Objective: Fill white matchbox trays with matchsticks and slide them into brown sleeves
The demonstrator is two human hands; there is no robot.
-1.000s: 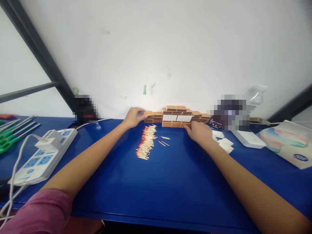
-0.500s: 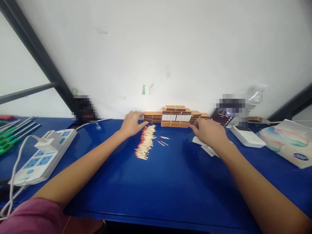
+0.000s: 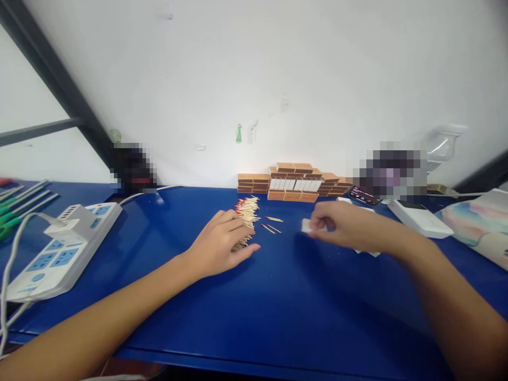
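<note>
My left hand (image 3: 224,241) lies over the near part of a pile of red-tipped matches (image 3: 248,209), its fingers stretched out and thumb apart. Whether it presses on the matches is hidden beneath the palm. Three loose matches (image 3: 271,228) lie just right of the pile. Closed in a pinch, my right hand (image 3: 331,223) holds a small white piece (image 3: 306,226) that looks like card or paper. Behind both hands, brown matchboxes (image 3: 292,194) are stacked along the wall, with a row of white-faced pieces (image 3: 296,184) in the middle.
Flat white pieces (image 3: 373,253) lie partly under my right wrist. A phone (image 3: 363,195), a white device (image 3: 420,219) and a tissue pack (image 3: 478,222) are on the right. At the left are a power strip (image 3: 93,230) with a cable and green-handled tools (image 3: 26,206).
My left hand has come back from the matchbox stack onto the matches. My right hand has left the stack and now pinches a white piece. The phone has dropped from leaning to lying lower.
</note>
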